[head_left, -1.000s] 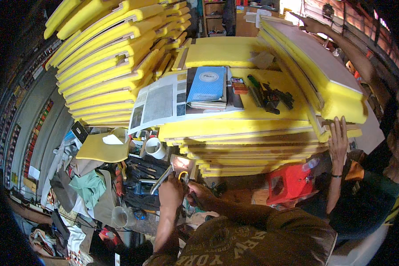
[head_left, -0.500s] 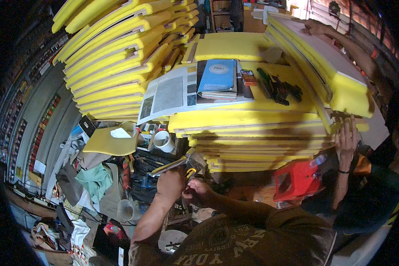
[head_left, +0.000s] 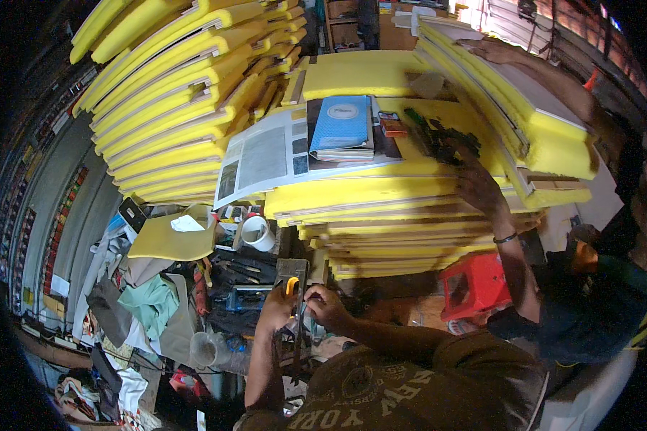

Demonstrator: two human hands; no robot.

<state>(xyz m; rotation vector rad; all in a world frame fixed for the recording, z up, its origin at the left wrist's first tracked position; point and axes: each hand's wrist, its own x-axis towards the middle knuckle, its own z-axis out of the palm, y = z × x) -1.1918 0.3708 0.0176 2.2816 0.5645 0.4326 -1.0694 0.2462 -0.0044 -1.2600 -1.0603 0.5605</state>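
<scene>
Low in front of my body, my left hand (head_left: 274, 312) is closed around a tool with a yellow-orange loop handle (head_left: 292, 286); its exact kind cannot be made out. Alongside that hand runs a narrow dark upright strip (head_left: 297, 341). Just to the right, my right hand (head_left: 326, 309) has its fingers drawn together in a pinch close to the strip; whatever they hold is too small to tell. Beyond my hands, a tray of dark tools (head_left: 243, 269) and a white cup (head_left: 257, 233) stand beside the foam stack.
Stacks of yellow foam-covered boards (head_left: 381, 197) rise ahead, bearing a blue book (head_left: 343, 122) and an orange-red small box (head_left: 392, 123). A co-worker's hand (head_left: 480, 185) reaches over dark tools (head_left: 449, 140). A red plastic stool (head_left: 474, 286) stands right; cloth scraps (head_left: 147, 302) lie left.
My left hand has lowered and turned, bringing the tool from slanted to more upright. The co-worker's nearer hand has left the board edge and moved onto the dark tools. The view has shifted slightly.
</scene>
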